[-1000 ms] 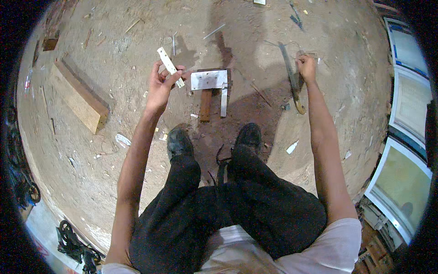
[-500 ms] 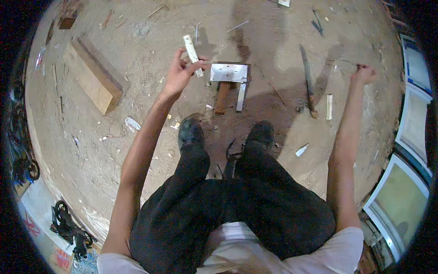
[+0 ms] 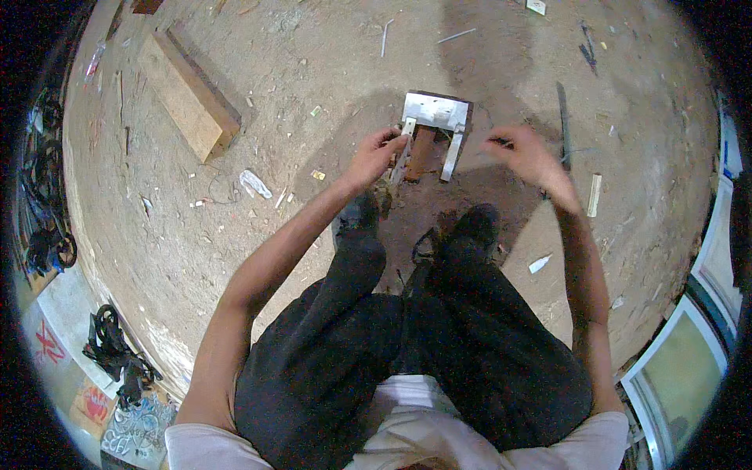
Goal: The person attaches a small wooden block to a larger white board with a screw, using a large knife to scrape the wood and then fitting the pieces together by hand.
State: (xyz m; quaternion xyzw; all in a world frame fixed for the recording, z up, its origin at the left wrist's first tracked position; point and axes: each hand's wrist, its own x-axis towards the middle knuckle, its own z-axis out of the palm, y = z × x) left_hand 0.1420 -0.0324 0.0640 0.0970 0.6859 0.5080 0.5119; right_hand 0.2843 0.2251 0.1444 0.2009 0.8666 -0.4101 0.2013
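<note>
Earthen floor (image 3: pixel 313 70) under silvery plate (image 3: pixel 436 110). Left hand (image 3: pixel 374 160) at plate's lower left corner, fingers pinched closed on pale strip (image 3: pixel 409 126). Right hand (image 3: pixel 526 153) right of plate, blurred, fingers half curled; cannot tell if holding something. Brown wooden bar (image 3: pixel 421 153) at plate's near side.

The right grip (image 3: pixel 523 152) is blurred, its hold impossible to tell.

White rectangular plate (image 3: pixel 435 110) is sitting on brown dirt floor (image 3: pixel 305 63), btwn & just beyond L grip (image 3: pixel 380 159) and R grip (image 3: pixel 521 153). Brown wooden bar (image 3: pixel 421 153) is extending from plate's near side, narrow white strip (image 3: pixel 452 160) lying to its R, short white strip (image 3: pixel 409 126) to its L. Long tan wooden beam (image 3: pixel 188 98) is lying far L.
</note>
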